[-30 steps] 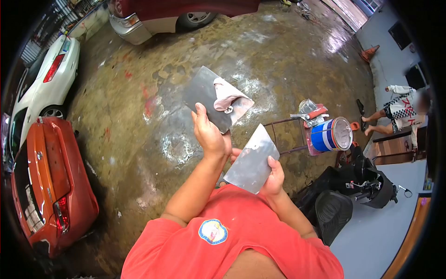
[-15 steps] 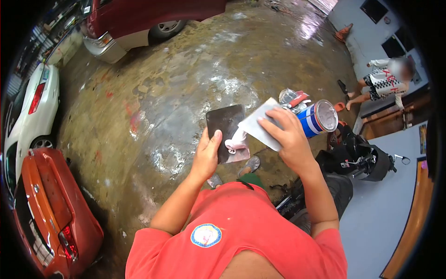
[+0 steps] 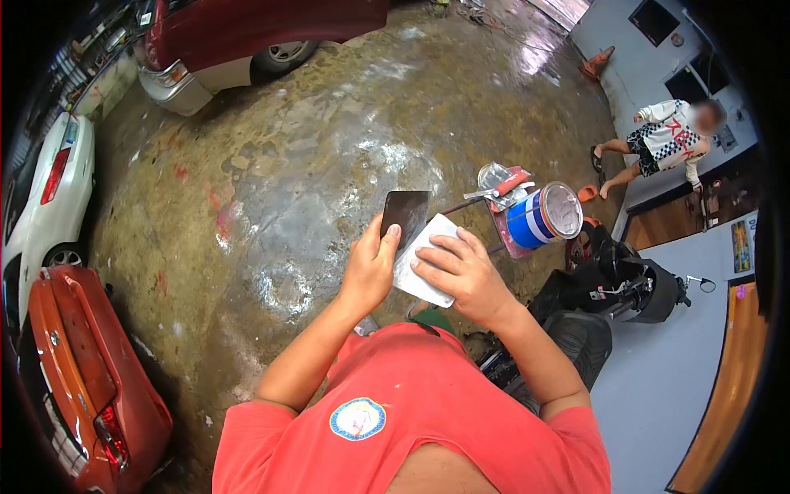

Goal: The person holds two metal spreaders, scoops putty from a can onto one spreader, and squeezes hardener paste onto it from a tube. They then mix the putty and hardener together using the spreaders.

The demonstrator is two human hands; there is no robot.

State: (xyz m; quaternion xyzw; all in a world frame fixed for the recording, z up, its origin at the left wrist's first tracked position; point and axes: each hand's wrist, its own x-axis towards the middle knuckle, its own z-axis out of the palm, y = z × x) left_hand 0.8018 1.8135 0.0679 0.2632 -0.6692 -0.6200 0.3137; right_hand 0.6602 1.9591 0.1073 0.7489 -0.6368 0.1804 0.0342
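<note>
Clock directions are taken from the two hands, with twelve at the top of the view.

The left hand (image 3: pixel 370 265) is closed around the lower left edge of a thin, dark, rectangular plate (image 3: pixel 406 210); the thumb is laid along the near face and the fingers are mostly hidden behind. The plate is held before the red short-sleeved shirt (image 3: pixel 424 370), its bare end pointed to twelve.

By the right hand (image 3: pixel 473 280), a smooth, pale grey, four-sided sheet (image 3: pixel 423 289) is held at a slant. The fingers are slightly spread and bent over its upper face (where the thumb sits cannot be told). The dark plate's lower right part is covered by the sheet; whether the two are pressed together cannot be made out.

At two to three o'clock, a blue-and-white cylindrical can (image 3: pixel 527 224) is seen near the hands, with a red-handled tool (image 3: pixel 512 183) and a crumpled clear plastic bundle (image 3: pixel 494 175) just beside it. At three, a black motorbike (image 3: pixel 634 288) is parked.

Farther off, a person in a white patterned top (image 3: pixel 671 136) is noted at two, a dark red vehicle (image 3: pixel 271 29) at eleven, a white car (image 3: pixel 62 185) at nine, and an orange-red car (image 3: pixel 95 362) between eight and nine.
</note>
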